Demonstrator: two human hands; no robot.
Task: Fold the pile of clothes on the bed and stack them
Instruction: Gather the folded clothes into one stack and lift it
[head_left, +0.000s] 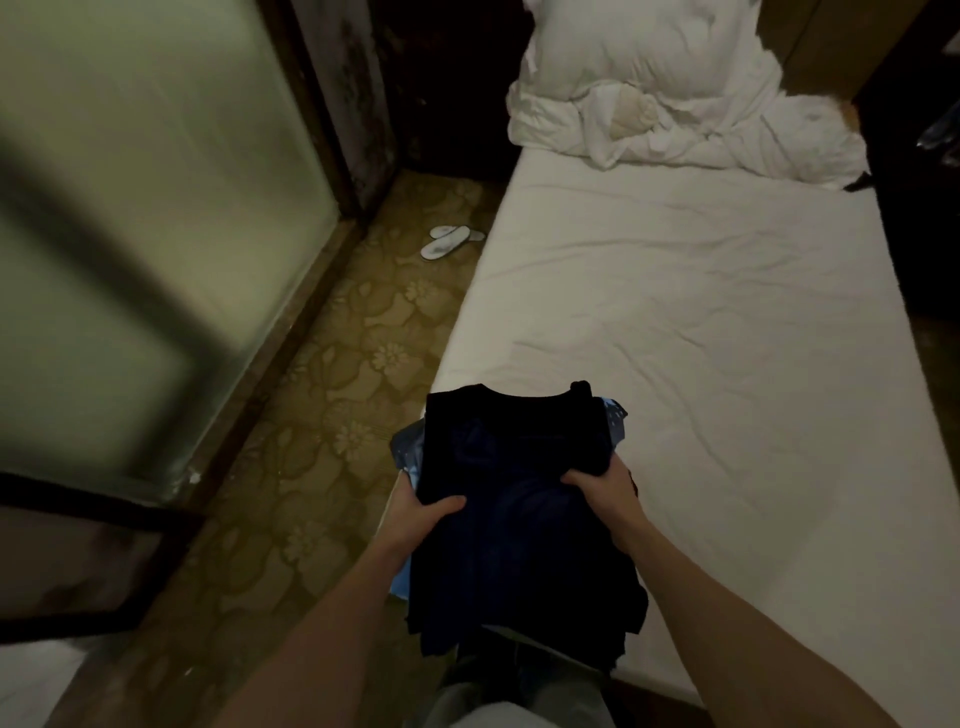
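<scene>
We find no text, label, brand or number that we can read anywhere in this view; the dark folded shirt (519, 467) on top shows only a faint, illegible mark.

White bed (701, 322), rumpled duvet (675, 88) at far end

From my feed I see a black top (514, 467) over light-blue cloth (615, 415) with pale specks, a white bed sheet (701, 312), white crumpled bedding (675, 93), white slippers (447, 241) – and a yellow-brown carpet (337, 389) patterned with cream flowers – beside pale green frosted glass (130, 234)
</scene>
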